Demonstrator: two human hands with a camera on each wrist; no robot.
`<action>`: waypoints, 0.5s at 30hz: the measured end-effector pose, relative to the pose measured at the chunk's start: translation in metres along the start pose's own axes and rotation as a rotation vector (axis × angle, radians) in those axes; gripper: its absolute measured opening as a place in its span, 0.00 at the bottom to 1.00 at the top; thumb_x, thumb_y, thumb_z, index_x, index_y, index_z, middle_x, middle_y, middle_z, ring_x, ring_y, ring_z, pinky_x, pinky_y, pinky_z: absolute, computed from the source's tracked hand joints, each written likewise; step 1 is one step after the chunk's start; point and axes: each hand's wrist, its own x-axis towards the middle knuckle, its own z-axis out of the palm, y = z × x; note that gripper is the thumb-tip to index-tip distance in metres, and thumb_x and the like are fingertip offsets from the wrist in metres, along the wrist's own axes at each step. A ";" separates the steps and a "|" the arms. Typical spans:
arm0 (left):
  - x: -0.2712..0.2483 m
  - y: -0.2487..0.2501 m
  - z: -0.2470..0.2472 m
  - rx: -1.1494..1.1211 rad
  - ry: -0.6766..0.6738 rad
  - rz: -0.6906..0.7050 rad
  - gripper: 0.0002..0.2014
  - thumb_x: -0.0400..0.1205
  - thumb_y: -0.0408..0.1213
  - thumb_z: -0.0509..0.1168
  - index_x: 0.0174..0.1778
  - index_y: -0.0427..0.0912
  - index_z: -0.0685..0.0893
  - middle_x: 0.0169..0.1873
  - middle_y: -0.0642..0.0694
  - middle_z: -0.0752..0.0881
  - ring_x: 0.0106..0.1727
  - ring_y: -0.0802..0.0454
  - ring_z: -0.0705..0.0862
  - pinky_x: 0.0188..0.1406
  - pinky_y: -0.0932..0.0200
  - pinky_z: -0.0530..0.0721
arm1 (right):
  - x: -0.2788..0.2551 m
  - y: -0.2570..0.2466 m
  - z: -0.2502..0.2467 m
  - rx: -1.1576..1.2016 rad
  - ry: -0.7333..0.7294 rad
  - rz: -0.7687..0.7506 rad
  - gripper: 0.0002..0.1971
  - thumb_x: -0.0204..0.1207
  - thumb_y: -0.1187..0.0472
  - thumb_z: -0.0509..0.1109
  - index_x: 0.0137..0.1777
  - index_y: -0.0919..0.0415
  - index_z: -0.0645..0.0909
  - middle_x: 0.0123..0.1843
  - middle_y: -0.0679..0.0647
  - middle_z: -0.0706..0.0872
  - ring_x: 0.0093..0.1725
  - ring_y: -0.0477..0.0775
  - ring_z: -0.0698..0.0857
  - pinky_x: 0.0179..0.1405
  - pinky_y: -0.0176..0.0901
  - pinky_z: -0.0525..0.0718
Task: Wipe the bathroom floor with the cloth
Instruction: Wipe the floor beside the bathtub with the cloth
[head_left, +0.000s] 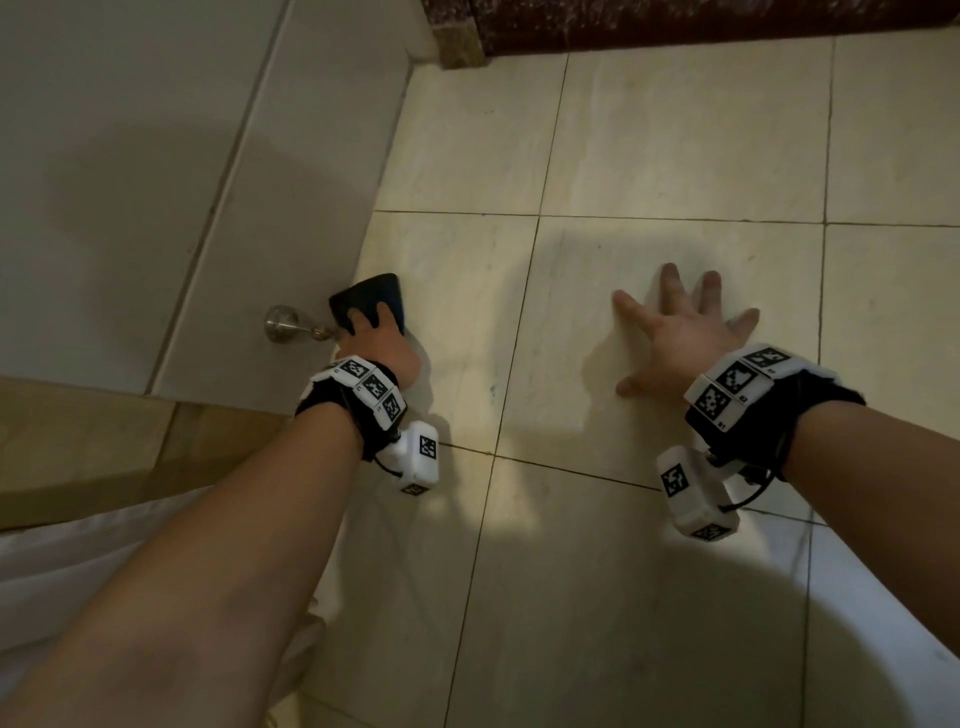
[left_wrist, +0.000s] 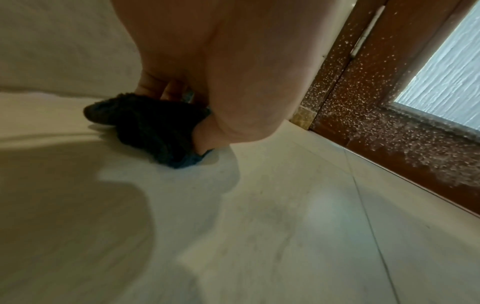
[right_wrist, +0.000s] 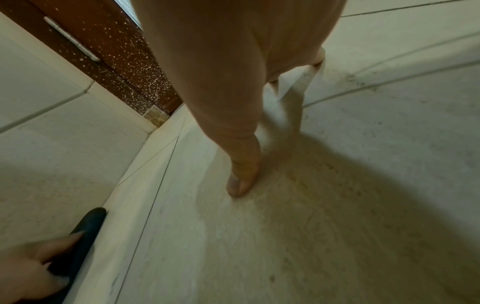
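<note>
A dark cloth (head_left: 376, 296) lies bunched on the pale tiled floor (head_left: 675, 130), right where the floor meets the left wall. My left hand (head_left: 374, 343) grips it from above, fingers curled into the fabric. The left wrist view shows the cloth (left_wrist: 153, 127) pinched between thumb and fingers of the left hand (left_wrist: 221, 72) and pressed to the tile. My right hand (head_left: 685, 332) is spread flat on the floor well to the right, holding nothing. In the right wrist view its thumb tip (right_wrist: 241, 181) touches the tile, and the cloth (right_wrist: 85, 230) shows at the lower left.
A metal doorstop (head_left: 283, 323) sticks out of the tiled wall (head_left: 130, 156) just left of the cloth. A brown spotted door (head_left: 675, 26) closes the far side. White fabric (head_left: 78, 561) lies at the lower left, and a white curved object (head_left: 883, 597) at the lower right.
</note>
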 end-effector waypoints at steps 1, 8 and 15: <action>0.004 0.004 -0.004 -0.003 0.004 0.001 0.36 0.87 0.41 0.55 0.87 0.46 0.41 0.85 0.34 0.45 0.82 0.28 0.53 0.80 0.33 0.59 | 0.000 0.000 0.000 -0.005 -0.001 0.002 0.56 0.67 0.37 0.79 0.83 0.27 0.38 0.86 0.50 0.26 0.83 0.70 0.29 0.75 0.86 0.44; 0.030 0.021 -0.022 -0.013 0.035 0.051 0.35 0.87 0.44 0.54 0.87 0.46 0.44 0.85 0.33 0.46 0.82 0.26 0.53 0.79 0.31 0.59 | 0.000 -0.002 -0.001 -0.012 -0.018 0.001 0.57 0.68 0.37 0.78 0.83 0.28 0.35 0.85 0.50 0.24 0.83 0.70 0.27 0.75 0.86 0.44; 0.014 0.021 -0.027 0.038 0.007 0.151 0.35 0.87 0.43 0.54 0.87 0.49 0.44 0.86 0.37 0.44 0.83 0.28 0.49 0.80 0.34 0.59 | -0.002 -0.002 -0.004 0.006 -0.021 -0.010 0.57 0.68 0.38 0.79 0.83 0.28 0.36 0.85 0.50 0.24 0.83 0.71 0.27 0.75 0.87 0.42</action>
